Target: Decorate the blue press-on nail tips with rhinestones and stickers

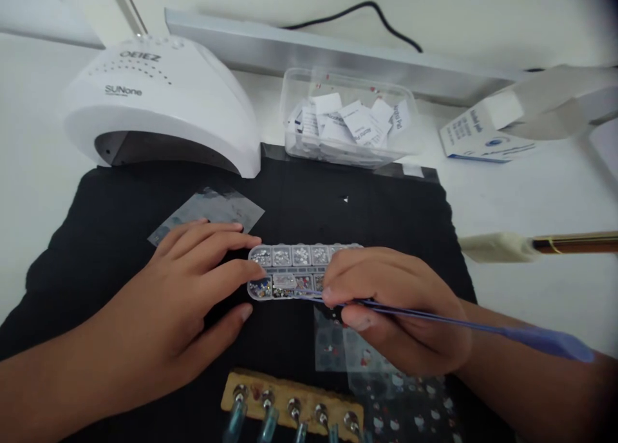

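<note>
A clear compartment box [277,270] of small rhinestones and beads lies on the black cloth, between my two hands. My left hand [193,292] has its fingers spread, index and middle fingertips at the box's left end. In my right hand [391,308] I grip blue-purple tweezers [449,320]; their tips reach into the near row of compartments. One lid in that row looks raised. My right fingers hide the right part of the box. Whether the tips hold a stone is too small to tell.
Near me stands a wooden holder [284,401] with several blue-green nail tips. Sticker sheets [410,404] lie at the lower right, another clear sheet [217,208] at left. Behind are a white nail lamp [164,95], a plastic tub [347,150] of alcohol pads, an open carton [483,137] and a brush [502,246].
</note>
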A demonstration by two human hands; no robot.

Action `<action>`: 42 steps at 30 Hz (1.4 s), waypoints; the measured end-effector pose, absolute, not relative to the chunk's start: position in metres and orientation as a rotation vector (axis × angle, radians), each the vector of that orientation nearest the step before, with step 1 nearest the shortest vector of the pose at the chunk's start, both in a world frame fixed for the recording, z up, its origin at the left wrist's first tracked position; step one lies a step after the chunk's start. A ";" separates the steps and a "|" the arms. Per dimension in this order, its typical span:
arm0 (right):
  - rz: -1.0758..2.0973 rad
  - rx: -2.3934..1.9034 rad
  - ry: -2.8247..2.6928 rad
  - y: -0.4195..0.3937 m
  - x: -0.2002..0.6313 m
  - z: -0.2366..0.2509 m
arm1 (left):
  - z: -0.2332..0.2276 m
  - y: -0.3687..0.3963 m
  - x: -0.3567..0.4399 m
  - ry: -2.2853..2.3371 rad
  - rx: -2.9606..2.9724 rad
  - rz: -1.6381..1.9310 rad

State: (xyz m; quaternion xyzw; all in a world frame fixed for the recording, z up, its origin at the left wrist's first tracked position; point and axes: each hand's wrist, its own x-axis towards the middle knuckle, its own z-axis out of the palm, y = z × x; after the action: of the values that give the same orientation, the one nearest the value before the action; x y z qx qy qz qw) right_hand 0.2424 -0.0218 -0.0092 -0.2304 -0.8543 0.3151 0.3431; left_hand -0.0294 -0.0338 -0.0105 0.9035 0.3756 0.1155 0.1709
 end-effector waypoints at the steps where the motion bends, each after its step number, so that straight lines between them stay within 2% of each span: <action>1: 0.826 -0.605 -2.230 -0.022 0.242 -0.009 | -0.011 -0.034 -0.029 1.065 2.566 0.328; 42: 0.845 -0.615 -2.237 -0.024 0.243 -0.010 | -0.011 -0.033 -0.028 1.041 2.585 0.336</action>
State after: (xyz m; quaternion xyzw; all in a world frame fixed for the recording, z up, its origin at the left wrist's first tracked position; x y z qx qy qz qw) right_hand 0.2432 -0.0236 -0.0104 -0.2352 -0.8552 0.3232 0.3299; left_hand -0.0282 -0.0329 -0.0108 0.9081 0.3656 0.1180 0.1667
